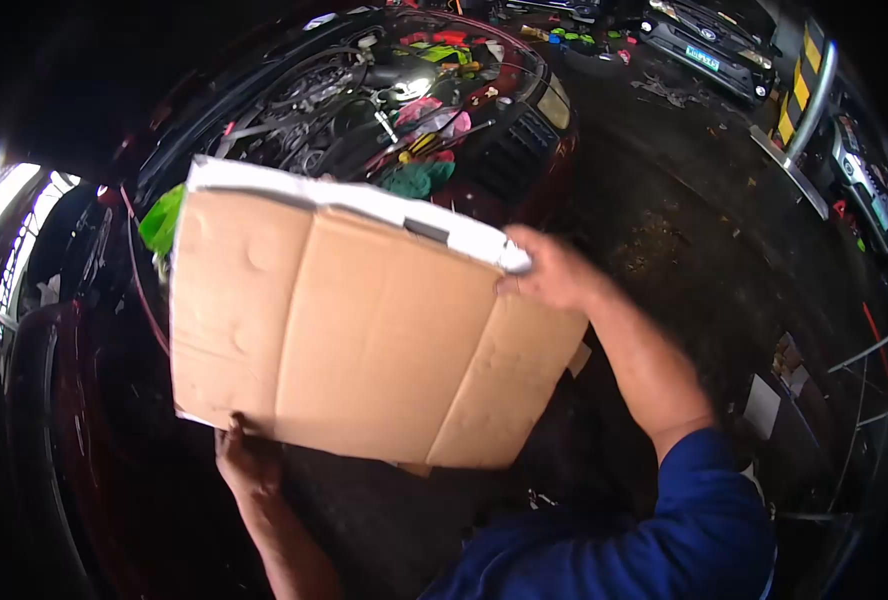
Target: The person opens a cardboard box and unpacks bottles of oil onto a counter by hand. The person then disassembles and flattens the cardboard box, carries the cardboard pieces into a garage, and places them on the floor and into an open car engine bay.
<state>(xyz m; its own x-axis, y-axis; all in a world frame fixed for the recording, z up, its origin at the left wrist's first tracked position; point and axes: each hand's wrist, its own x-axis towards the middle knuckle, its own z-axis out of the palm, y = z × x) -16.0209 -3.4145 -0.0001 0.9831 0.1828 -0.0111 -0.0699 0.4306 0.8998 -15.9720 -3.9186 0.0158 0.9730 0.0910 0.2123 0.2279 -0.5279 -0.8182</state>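
A large piece of brown cardboard (384,330) with fold lines and a white upper edge is held up in front of me, tilted down to the right. My right hand (556,272) grips its upper right corner, fingers closed over the edge. At the lower left edge, my left hand (247,462) has its thumb on the face of the sheet; its other fingers are partly hidden. Behind the cardboard is a dark red car (534,80) with its engine bay (334,100) uncovered.
Tools and coloured rags, among them a dark green cloth (419,178) and a pink one (422,112), lie over the car's front. A bright green item (162,220) shows at the left. Another car (709,40) and a yellow-black striped post (802,80) stand farther back.
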